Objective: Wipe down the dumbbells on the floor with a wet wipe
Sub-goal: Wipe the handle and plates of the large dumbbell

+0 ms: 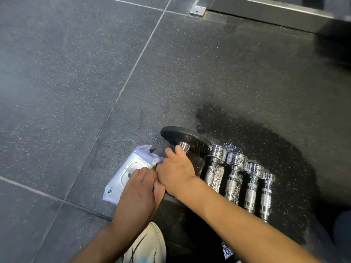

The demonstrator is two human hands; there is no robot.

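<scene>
Several chrome dumbbells (235, 177) lie side by side on the dark floor at the right, shrinking in size toward the right. A black ribbed weight plate (182, 138) with a chrome end lies at the left of the row, partly under my right hand. The lavender and white wet wipe pack (125, 175) sits on the floor left of the dumbbells. My left hand (140, 188) presses down on the pack with its fingers over the lid. My right hand (176, 171) crosses beside it and pinches a white wet wipe (156, 160) that sticks out of the pack's opening.
The speckled rubber floor tiles (76, 92) have pale seams. A wet dark patch (256, 133) spreads around the dumbbells. A metal frame with a bolted foot plate (197, 10) runs along the top right. My white shoe (150, 243) is at the bottom centre.
</scene>
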